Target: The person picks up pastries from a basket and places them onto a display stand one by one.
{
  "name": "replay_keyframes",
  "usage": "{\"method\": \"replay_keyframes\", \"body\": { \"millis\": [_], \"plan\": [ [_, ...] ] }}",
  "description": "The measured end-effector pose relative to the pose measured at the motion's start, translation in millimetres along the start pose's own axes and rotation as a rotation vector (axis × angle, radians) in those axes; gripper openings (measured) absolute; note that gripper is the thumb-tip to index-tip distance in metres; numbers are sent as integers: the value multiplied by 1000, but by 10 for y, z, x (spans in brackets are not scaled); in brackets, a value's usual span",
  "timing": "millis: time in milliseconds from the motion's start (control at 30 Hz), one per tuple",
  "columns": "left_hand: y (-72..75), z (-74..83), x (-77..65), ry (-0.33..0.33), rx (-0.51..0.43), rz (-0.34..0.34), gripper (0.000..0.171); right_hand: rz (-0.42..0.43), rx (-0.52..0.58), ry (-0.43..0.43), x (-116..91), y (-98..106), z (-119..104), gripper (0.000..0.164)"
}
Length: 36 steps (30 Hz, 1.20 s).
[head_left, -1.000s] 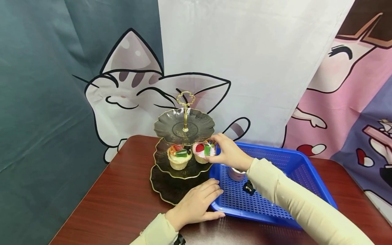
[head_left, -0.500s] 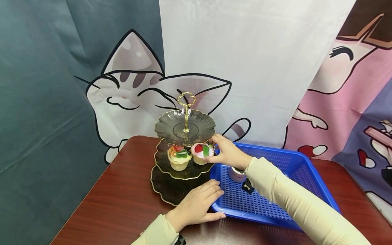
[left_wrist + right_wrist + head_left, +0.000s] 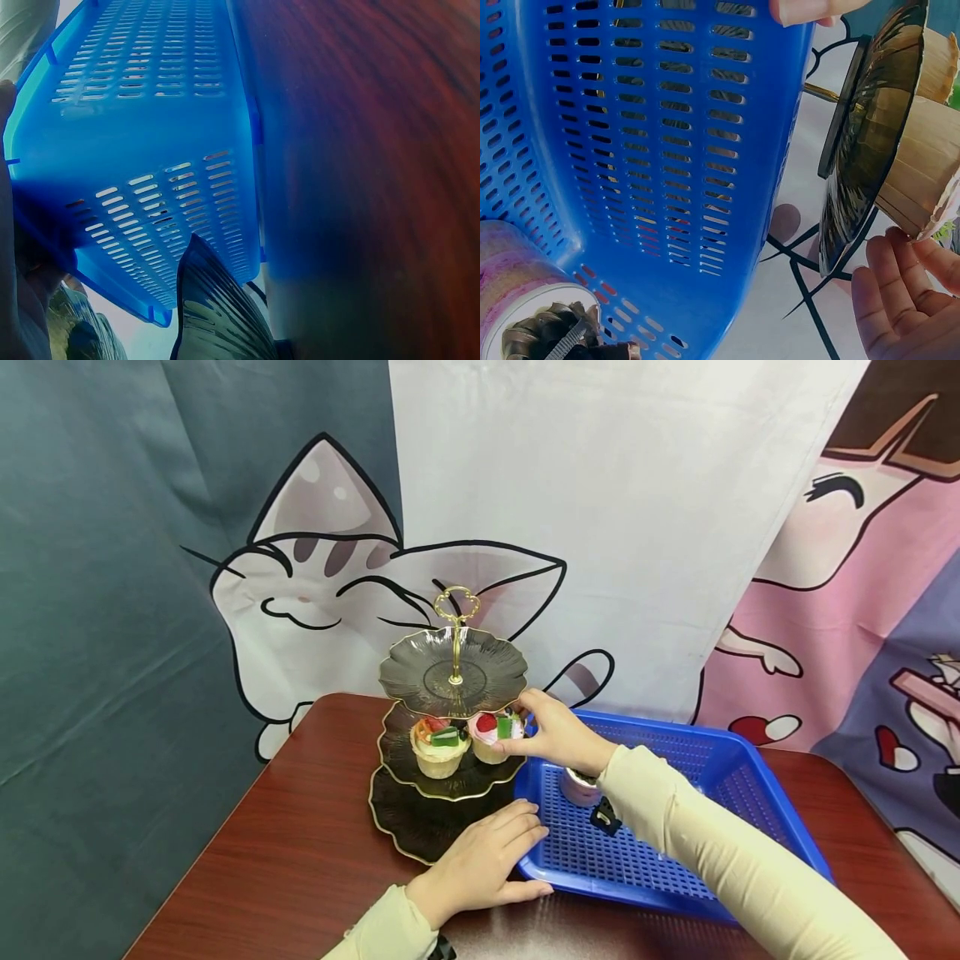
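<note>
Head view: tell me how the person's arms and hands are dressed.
Both arms wear plain cream long sleeves: the left sleeve and the right sleeve, which has a wide cuff. The left hand and right hand show no gloves or rings. A small black item shows by the left wrist, too cropped to identify.

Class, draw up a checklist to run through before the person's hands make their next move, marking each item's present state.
1. Pink cupcake upright on the middle plate: ok.
2. Right hand off this cupcake: not ok, gripping it.
3. Pink cupcake steady unsupported: cannot tell.
4. Yellow cupcake upright beside it: ok.
5. Left hand on the rim of the blue basket: ok.
6. Basket empty: not ok, one cup inside.
</note>
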<state>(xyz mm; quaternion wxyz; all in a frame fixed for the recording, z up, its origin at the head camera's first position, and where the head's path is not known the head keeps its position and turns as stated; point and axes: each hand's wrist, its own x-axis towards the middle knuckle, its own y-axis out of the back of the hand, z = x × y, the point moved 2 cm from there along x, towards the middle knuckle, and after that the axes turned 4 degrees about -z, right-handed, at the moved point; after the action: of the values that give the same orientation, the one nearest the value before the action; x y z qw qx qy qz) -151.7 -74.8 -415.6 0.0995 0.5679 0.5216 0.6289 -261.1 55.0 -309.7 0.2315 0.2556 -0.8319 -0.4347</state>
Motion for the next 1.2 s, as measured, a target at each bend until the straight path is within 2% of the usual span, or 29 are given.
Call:
{"method": "replay_keyframes", "body": {
  "millis": [567, 800, 1200],
  "plan": [
    [-8, -2, -4, -1, 1, -1, 54, 11, 0, 2, -3, -12, -12, 46],
    [-18, 4, -11, 24, -14, -24, 56, 22, -15, 4, 5, -27, -5, 46],
    [-12, -1, -4, 7, -8, -8, 54, 31, -32, 8, 31, -22, -3, 43]
  ]
}}
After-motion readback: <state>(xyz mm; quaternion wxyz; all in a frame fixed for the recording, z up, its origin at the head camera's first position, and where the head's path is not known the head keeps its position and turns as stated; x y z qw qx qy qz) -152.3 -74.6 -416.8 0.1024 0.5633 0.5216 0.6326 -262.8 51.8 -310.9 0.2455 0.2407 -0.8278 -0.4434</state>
